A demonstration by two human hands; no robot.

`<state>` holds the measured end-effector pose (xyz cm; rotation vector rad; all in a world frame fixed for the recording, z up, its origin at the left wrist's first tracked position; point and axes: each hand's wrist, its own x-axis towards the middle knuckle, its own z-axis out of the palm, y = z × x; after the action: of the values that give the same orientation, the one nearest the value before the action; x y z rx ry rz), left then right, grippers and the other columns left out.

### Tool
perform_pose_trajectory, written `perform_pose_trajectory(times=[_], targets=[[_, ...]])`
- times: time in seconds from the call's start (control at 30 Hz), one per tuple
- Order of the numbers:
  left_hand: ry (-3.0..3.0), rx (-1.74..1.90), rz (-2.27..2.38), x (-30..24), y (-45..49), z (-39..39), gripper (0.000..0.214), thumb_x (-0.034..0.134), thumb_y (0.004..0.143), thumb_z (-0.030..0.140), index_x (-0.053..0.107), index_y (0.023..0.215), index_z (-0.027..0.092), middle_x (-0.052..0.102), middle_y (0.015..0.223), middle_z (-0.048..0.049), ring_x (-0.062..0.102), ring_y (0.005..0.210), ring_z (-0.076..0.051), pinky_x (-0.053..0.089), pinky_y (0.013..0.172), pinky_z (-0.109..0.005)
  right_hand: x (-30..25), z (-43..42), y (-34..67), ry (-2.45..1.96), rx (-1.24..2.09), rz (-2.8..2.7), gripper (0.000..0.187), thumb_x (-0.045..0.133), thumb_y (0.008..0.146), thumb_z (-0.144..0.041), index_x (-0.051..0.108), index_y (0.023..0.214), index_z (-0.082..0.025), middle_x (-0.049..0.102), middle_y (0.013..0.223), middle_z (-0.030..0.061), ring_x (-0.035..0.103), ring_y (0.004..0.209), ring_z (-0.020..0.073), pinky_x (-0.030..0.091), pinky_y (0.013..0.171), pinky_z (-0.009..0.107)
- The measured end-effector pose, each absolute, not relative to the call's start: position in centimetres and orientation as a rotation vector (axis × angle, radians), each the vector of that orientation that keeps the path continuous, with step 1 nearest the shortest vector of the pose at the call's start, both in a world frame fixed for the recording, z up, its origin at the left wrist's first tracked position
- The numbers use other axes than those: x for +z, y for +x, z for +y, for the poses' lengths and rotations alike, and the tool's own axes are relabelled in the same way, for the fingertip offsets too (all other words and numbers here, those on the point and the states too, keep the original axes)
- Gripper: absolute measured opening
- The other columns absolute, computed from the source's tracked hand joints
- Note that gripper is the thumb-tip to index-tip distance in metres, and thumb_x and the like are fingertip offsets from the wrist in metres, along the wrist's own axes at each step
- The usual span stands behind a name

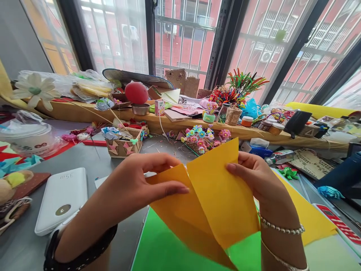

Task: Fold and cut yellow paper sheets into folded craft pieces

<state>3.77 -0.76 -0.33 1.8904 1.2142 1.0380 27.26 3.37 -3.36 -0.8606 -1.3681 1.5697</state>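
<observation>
Both my hands hold yellow paper sheets up above a green sheet on the grey table. My left hand pinches the left, darker yellow sheet, thumb stretched across its front. My right hand grips the brighter yellow sheet at its right edge, thumb on the front and fingers behind. The two sheets overlap in the middle. More yellow paper lies flat under my right wrist, which wears thin bracelets.
A white power bank lies at the left. A small cardboard basket and paper flower bunch stand ahead. The window ledge holds a red ball, jars, pipe cleaners. A ruler lies at right.
</observation>
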Motion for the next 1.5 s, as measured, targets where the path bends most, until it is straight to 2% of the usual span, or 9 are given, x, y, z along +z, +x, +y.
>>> perform_pose_trajectory(times=[0.27, 0.53, 0.67, 0.93, 1.03, 1.1, 1.23, 1.37, 1.5], targets=[[2.005, 0.635, 1.211, -0.2, 3.5, -0.7, 0.023, 0.062, 0.066, 0.042, 0.067, 0.073, 0.02, 0.067, 0.07, 0.0011, 0.058, 0.064, -0.015, 0.044, 0.052, -0.017, -2.6, 2.3, 27.5, -0.958, 1.534, -1.35, 0.021, 0.066, 0.068, -0.026, 0.064, 0.088, -0.021, 0.07, 0.082, 0.0031, 0.066, 0.067, 0.0166, 0.052, 0.054, 0.021], [1.948, 0.605, 1.282, -0.5, 3.5, -0.6, 0.025, 0.06, 0.065, 0.044, 0.07, 0.069, 0.022, 0.067, 0.063, 0.0022, 0.056, 0.054, -0.012, 0.039, 0.045, -0.015, -2.6, 2.2, 27.8, -1.017, 1.525, -1.329, 0.02, 0.068, 0.066, -0.028, 0.065, 0.084, -0.021, 0.07, 0.075, 0.0031, 0.066, 0.062, 0.0177, 0.052, 0.051, 0.021], [1.872, 0.613, 1.333, -0.1, 3.6, -0.8, 0.023, 0.061, 0.065, 0.043, 0.069, 0.066, 0.022, 0.067, 0.064, 0.003, 0.056, 0.056, -0.011, 0.038, 0.045, -0.014, -2.6, 2.1, 27.6, -0.989, 1.516, -1.265, 0.018, 0.068, 0.066, -0.027, 0.065, 0.081, -0.02, 0.07, 0.075, 0.0034, 0.065, 0.06, 0.0171, 0.052, 0.051, 0.021], [1.895, 0.665, 1.26, -0.4, 3.3, -0.7, 0.018, 0.059, 0.069, 0.037, 0.069, 0.07, 0.023, 0.069, 0.069, 0.0019, 0.06, 0.062, -0.015, 0.043, 0.051, -0.016, -2.1, 1.9, 26.8, -0.997, 1.523, -1.223, 0.018, 0.069, 0.064, -0.027, 0.065, 0.079, -0.019, 0.07, 0.073, 0.0037, 0.066, 0.061, 0.0175, 0.051, 0.051, 0.021], [1.864, 0.736, 1.244, -0.2, 2.7, -0.6, 0.011, 0.063, 0.065, 0.032, 0.068, 0.069, 0.023, 0.068, 0.067, 0.0023, 0.061, 0.064, -0.016, 0.045, 0.052, -0.016, -1.9, 1.9, 26.7, -1.017, 1.451, -1.16, 0.017, 0.07, 0.061, -0.027, 0.066, 0.076, -0.02, 0.07, 0.072, 0.0031, 0.065, 0.058, 0.0179, 0.052, 0.05, 0.023], [1.714, 0.927, 1.251, -0.1, 2.1, -0.2, 0.013, 0.067, 0.061, 0.032, 0.068, 0.071, 0.024, 0.068, 0.069, 0.0017, 0.062, 0.066, -0.017, 0.047, 0.052, -0.017, -1.8, 2.0, 26.8, -1.031, 1.358, -1.101, 0.018, 0.071, 0.059, -0.028, 0.066, 0.074, -0.02, 0.07, 0.071, 0.0028, 0.065, 0.056, 0.0183, 0.051, 0.048, 0.024], [1.329, 1.34, 1.123, -0.4, 1.4, 1.0, 0.034, 0.068, 0.061, 0.038, 0.065, 0.091, 0.023, 0.069, 0.082, -0.0027, 0.063, 0.076, -0.02, 0.05, 0.058, -0.02, -1.7, 2.3, 26.8, -1.025, 1.201, -0.988, 0.019, 0.072, 0.059, -0.027, 0.064, 0.076, -0.022, 0.07, 0.069, 0.0003, 0.064, 0.055, 0.0174, 0.052, 0.047, 0.024], [1.209, 1.272, 0.924, -1.4, 2.1, 2.3, 0.028, 0.068, 0.063, 0.034, 0.067, 0.087, 0.02, 0.069, 0.084, -0.0043, 0.063, 0.079, -0.019, 0.05, 0.062, -0.021, -1.7, 2.2, 26.7, -1.019, 1.126, -0.989, 0.021, 0.071, 0.061, -0.028, 0.063, 0.08, -0.023, 0.07, 0.073, -0.0007, 0.065, 0.062, 0.0182, 0.054, 0.052, 0.026], [1.188, 1.247, 0.949, -2.0, 3.3, 2.8, 0.023, 0.069, 0.063, 0.028, 0.067, 0.083, 0.017, 0.07, 0.083, -0.0052, 0.064, 0.077, -0.02, 0.051, 0.063, -0.023, -1.6, 1.9, 26.7, -1.006, 1.11, -1.006, 0.018, 0.068, 0.065, -0.028, 0.061, 0.081, -0.025, 0.07, 0.076, -0.0011, 0.065, 0.066, 0.02, 0.055, 0.054, 0.028]])
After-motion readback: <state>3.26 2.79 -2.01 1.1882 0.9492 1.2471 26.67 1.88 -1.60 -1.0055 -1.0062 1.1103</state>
